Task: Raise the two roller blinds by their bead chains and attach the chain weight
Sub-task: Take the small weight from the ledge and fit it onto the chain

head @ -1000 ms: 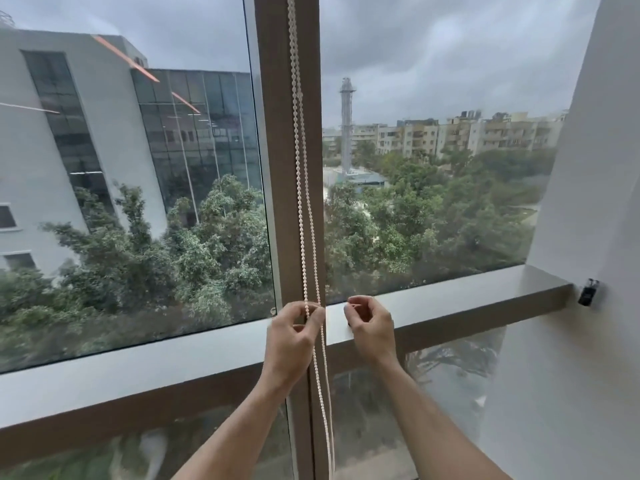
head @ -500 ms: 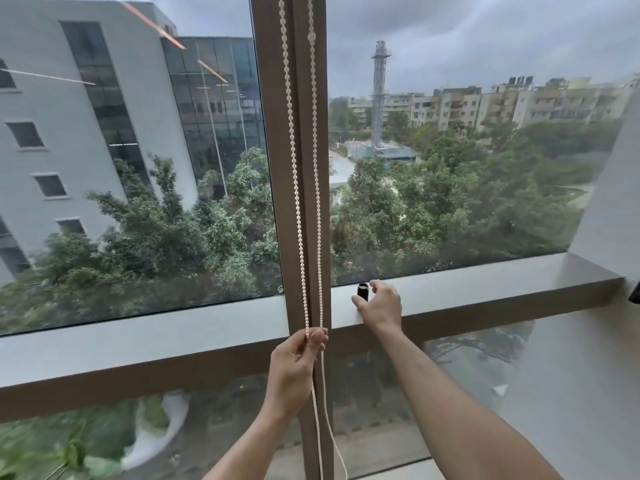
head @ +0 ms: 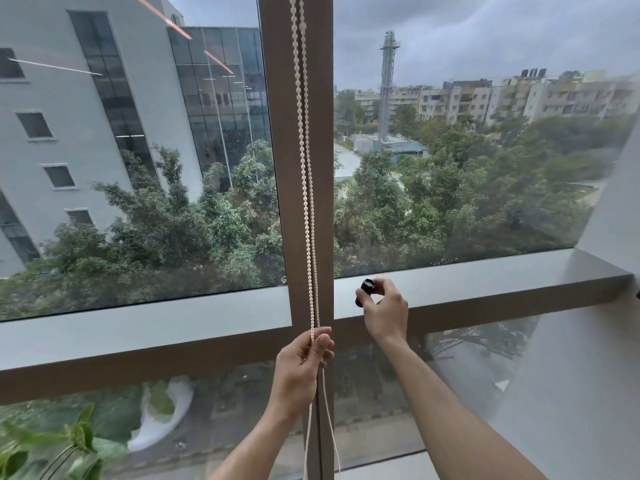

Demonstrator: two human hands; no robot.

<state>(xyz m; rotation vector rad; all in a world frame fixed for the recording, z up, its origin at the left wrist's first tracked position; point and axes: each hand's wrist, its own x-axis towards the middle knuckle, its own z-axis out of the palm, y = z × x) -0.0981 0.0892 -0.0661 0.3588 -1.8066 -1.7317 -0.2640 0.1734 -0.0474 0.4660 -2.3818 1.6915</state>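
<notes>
A white bead chain (head: 306, 174) hangs in two strands down the front of the brown window mullion (head: 323, 133). My left hand (head: 301, 367) is closed around both strands just below the horizontal window rail, and the chain runs on below the fist. A small black cylindrical chain weight (head: 364, 289) is pinched in the fingertips of my right hand (head: 386, 311), just above the grey sill (head: 485, 282) right of the mullion. No roller blind fabric is in view; the glass is uncovered.
A white wall (head: 588, 375) closes the window bay on the right. Green plant leaves (head: 52, 445) show at the bottom left. A lower glass pane runs below the brown rail (head: 138, 368).
My right hand left the chain, reached to the sill and now holds the black weight lifted slightly off it. My left hand kept its grip on the chain. The view tilted down.
</notes>
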